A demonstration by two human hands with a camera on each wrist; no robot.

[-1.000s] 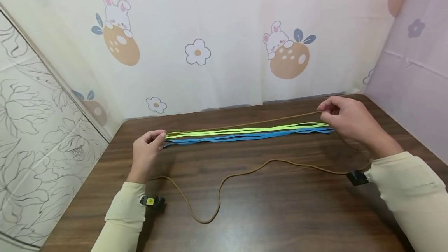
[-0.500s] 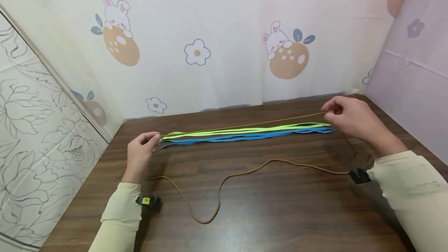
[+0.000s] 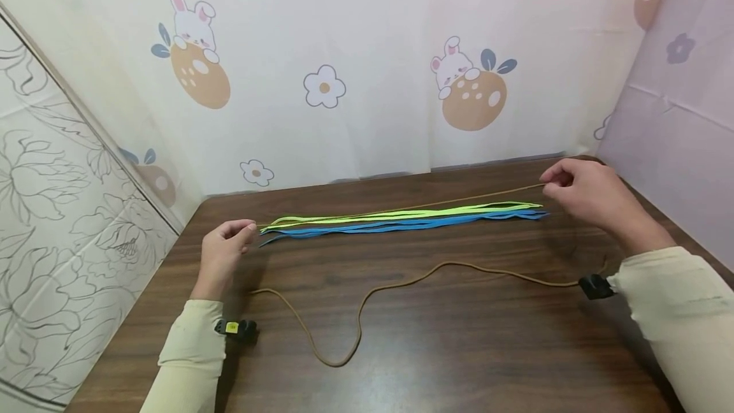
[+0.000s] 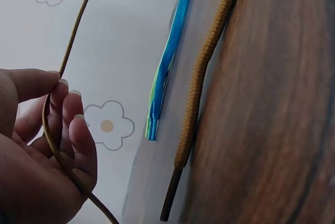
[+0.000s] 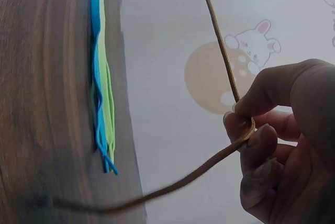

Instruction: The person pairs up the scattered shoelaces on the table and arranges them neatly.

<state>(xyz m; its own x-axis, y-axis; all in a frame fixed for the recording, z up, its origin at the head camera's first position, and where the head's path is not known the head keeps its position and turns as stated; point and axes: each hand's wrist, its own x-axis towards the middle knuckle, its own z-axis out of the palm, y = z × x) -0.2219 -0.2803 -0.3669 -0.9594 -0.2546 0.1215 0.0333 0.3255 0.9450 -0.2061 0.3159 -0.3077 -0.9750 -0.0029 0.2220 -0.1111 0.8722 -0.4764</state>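
Observation:
A brown shoelace [image 3: 493,194] stretches above the far part of the table, pulled nearly straight between both hands. My left hand [image 3: 220,257] pinches it between thumb and index finger; in the left wrist view the lace's tail runs down across the palm. At the other side my right hand [image 3: 596,199] pinches the same lace, and its tail bends away to the left in the right wrist view. Below the stretched lace lie yellow-green laces [image 3: 390,215] and blue laces [image 3: 401,227], side by side in long bundles.
Nearer the front, a length of brown lace [image 3: 358,324] lies in a wavy line on the wooden table [image 3: 436,343]. Its dark tip [image 4: 170,195] shows in the left wrist view. A printed cloth [image 3: 378,120] hangs behind the table.
The hands have drawn apart, the left one moving left and slightly nearer, the right one moving right. The left ends of the coloured laces have come into view.

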